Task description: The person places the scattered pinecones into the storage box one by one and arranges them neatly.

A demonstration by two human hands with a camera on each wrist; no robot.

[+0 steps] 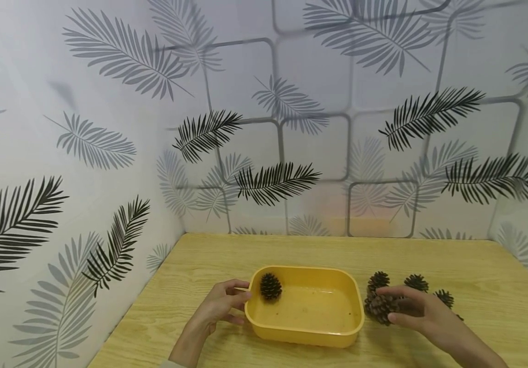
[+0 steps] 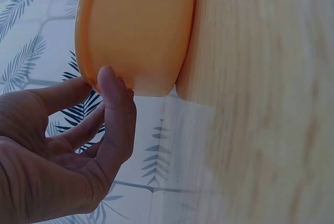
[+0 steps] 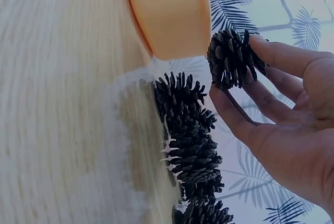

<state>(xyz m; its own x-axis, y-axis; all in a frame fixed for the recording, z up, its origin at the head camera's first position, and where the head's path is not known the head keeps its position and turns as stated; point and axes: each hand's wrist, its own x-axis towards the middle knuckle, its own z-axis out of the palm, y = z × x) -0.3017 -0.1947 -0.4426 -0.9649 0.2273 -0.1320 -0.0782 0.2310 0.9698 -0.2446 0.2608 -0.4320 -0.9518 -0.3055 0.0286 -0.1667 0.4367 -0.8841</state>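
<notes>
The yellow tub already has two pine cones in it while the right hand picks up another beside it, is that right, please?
Not quite: the yellow tub holds only one pine cone, as the head view shows. The right hand does grip another cone beside it.

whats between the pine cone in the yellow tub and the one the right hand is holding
Bare tub floor, then the right wall of the yellow tub. Nothing else separates the pine cone in the tub from the held pine cone in the right hand. The head view shows it.
</notes>
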